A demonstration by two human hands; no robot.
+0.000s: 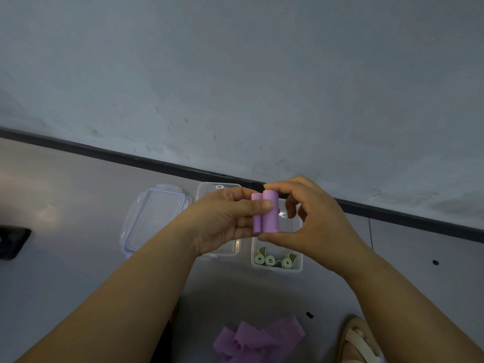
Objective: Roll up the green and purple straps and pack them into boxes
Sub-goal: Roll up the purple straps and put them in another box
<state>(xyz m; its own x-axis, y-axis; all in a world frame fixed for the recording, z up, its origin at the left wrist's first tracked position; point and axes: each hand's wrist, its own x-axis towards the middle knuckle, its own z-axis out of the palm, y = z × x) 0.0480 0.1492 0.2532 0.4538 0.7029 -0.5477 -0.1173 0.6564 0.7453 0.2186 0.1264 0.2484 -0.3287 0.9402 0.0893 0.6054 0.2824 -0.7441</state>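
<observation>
Between both hands' fingertips (268, 204), purple rolls (265, 214)

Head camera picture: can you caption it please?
Two purple rolls held by left hand and right hand; green rolls in clear box.

Matt purple strap roll (269, 212), glossy clear plastic boxes (296, 265), smooth grey floor (78, 184), rough scuffed wall (235, 74).

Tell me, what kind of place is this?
Probably indoors, on a room's floor: a black baseboard runs under the plain wall, and a sandalled foot rests near the box of green rolls.
</observation>
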